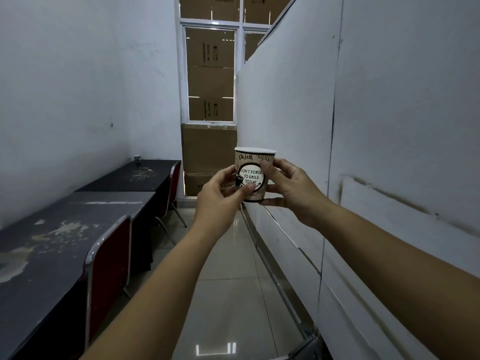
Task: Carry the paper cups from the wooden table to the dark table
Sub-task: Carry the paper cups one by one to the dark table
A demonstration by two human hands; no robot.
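Observation:
A printed paper cup (253, 162) with the words "don't forget to smile today" is held upright in the air in front of me, over the tiled aisle. My left hand (220, 196) grips its left side with thumb and fingers. My right hand (291, 188) holds its right side and supports the bottom edge. The dark table (65, 229) with a scuffed, paint-stained top runs along the left wall, below and left of the cup. The wooden table is out of view.
Two red chairs with chrome frames, a near chair (109, 268) and a far chair (172, 188), stand tucked at the dark tables. A second dark table (130, 178) carries a small metal object (137, 158). Cardboard boxes (207, 149) close the aisle's end. A white partition (363, 152) lines the right.

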